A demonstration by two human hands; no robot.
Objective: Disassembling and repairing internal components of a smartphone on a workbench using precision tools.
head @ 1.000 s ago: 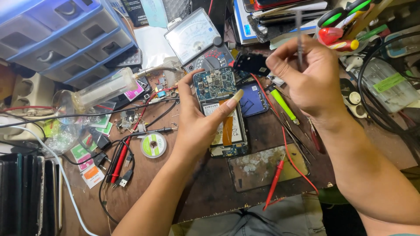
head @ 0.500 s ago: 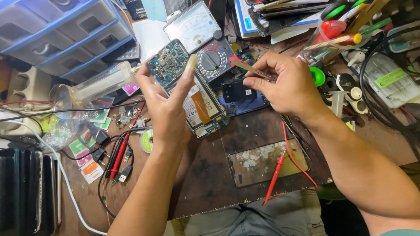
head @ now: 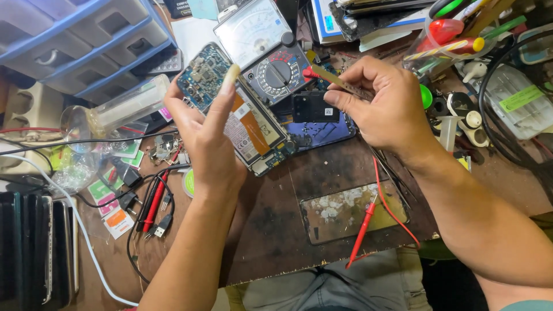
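Note:
My left hand [head: 204, 135] holds a blue circuit board [head: 201, 75] tilted up by its edges, thumb and fingers around it. Just right of it lies an opened phone body [head: 256, 135] with an orange strip and a battery. My right hand [head: 383, 106] pinches a thin flat metal tool [head: 340, 82] whose tip points left toward an analogue multimeter [head: 271, 55]. A small black part [head: 311, 106] rests on a blue phone piece [head: 322, 129] under my right hand.
A red test probe [head: 364, 227] and its lead lie across a worn glass panel [head: 351, 210]. Blue plastic drawers [head: 80, 43] stand at the back left. Cables, chargers and stickers [head: 124, 196] crowd the left; pens, bottles and a black cable [head: 489, 86] fill the right.
My left hand has lifted the blue circuit board up and to the left. My right hand came down from the back and now holds the thin tool level near the multimeter.

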